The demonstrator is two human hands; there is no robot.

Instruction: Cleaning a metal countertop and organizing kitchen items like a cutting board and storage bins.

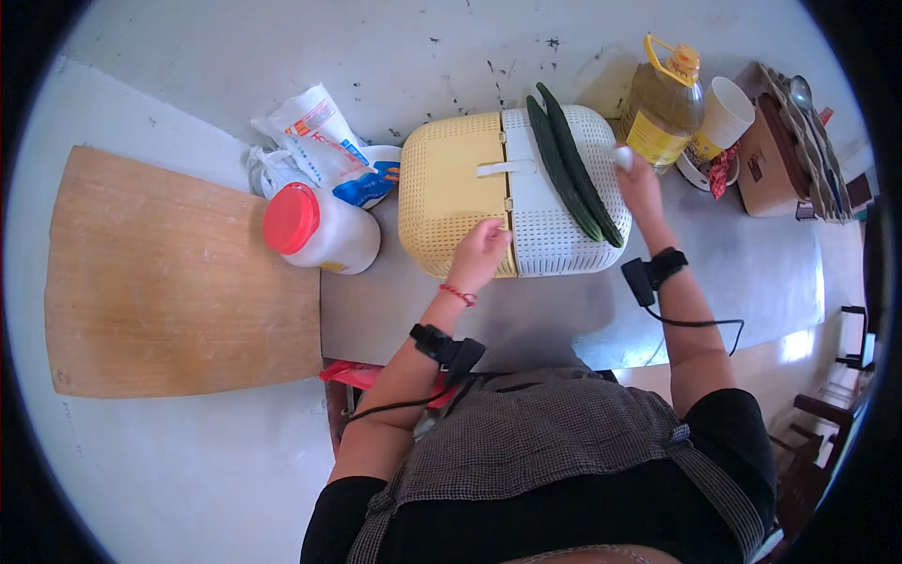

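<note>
A two-part plastic basket with a perforated lid, yellow on the left half (451, 155) and white on the right half (521, 204), stands on the metal table. Two cucumbers (553, 166) lie side by side, slanting across the white half. My left hand (481, 254) is over the near edge of the yellow half, its fingers loosely curled and nothing visible in them. At the basket's right edge, my right hand (641, 187) grips a small white rounded object (624, 158), perhaps an egg; the fingers partly hide it.
A red-lidded plastic jar (345, 233), a printed plastic bag (320, 134) and a wooden board (183, 282) are on the left. An oil bottle (662, 113), stacked paper cups (726, 113) and a brown-lidded container (768, 169) with egg trays (810, 141) stand at the back right.
</note>
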